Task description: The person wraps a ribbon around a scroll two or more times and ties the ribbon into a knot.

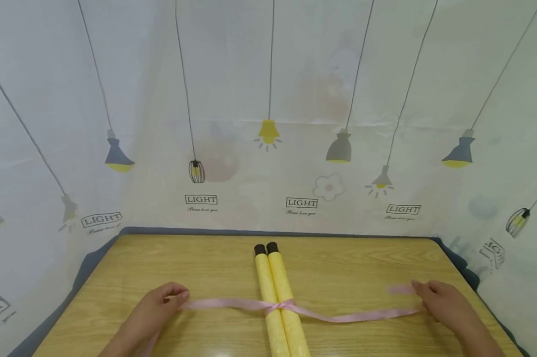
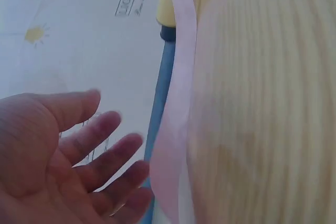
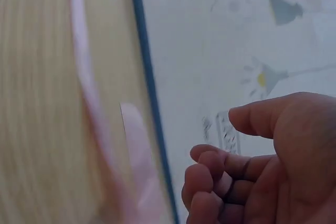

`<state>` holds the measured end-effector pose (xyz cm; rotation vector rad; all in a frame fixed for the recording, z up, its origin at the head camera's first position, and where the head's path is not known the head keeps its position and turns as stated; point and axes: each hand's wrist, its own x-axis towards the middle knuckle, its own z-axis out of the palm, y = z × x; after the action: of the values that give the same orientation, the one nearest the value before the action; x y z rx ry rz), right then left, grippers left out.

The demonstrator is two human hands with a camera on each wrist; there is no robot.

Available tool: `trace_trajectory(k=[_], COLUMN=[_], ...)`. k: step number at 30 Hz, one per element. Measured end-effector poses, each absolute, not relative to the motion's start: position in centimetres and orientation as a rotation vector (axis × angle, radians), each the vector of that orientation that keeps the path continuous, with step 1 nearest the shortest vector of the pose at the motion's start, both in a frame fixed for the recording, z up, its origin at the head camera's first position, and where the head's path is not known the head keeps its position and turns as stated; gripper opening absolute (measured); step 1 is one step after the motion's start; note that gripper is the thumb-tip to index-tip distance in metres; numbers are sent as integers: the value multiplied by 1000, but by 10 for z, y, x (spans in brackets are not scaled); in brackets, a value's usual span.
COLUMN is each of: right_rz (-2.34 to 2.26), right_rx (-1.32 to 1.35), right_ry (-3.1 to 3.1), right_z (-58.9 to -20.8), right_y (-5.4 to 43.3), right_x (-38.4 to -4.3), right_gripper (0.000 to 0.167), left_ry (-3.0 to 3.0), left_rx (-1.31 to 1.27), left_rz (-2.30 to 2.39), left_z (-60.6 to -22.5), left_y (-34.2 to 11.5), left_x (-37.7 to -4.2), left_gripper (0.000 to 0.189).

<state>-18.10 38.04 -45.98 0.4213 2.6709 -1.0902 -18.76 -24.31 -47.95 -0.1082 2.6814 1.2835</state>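
Two yellow tubes with black end caps, a left tube (image 1: 264,277) and a right tube (image 1: 281,277), lie side by side on the wooden table. A pink ribbon (image 1: 362,316) wraps both, crossed or knotted on top, and its tails stretch out to either side. At the left tail is my left hand (image 1: 159,305); in the left wrist view its fingers are spread loosely beside the ribbon (image 2: 181,77), thumb apart. My right hand (image 1: 444,305) is by the right tail, whose loose end folds back; the right wrist view shows fingers loosely bent with nothing between them.
The wooden table (image 1: 197,258) has a blue-grey border (image 1: 184,231) along its far edge. Behind and beside it hangs a pale sheet (image 1: 233,74) printed with lamps and lettering.
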Motion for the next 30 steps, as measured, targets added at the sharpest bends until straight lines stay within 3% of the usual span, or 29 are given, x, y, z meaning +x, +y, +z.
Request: trace_trajectory(k=[9,16,22,30], right_rz=[-1172,-1298,-1316,-1302], right_rx=[118,-38,-96,-190], right_ry=[2729,2735,2718,2674], right_z=[-436,-447,-455,-471], right_y=[288,221,195,180], right_x=[-187,-191,-194,-193], right_gripper=[50,42,45,34], left_ry=[2761,2708,2662,2574], left_rx=[106,341,473,438], left_rz=[1339,1438,1421,1386], left_z=[-452,-466,-478,-482], left_y=[-179,-128,-105,-97], left_x=[-188,-190,-193,-193], left_gripper=[38,38,41,36])
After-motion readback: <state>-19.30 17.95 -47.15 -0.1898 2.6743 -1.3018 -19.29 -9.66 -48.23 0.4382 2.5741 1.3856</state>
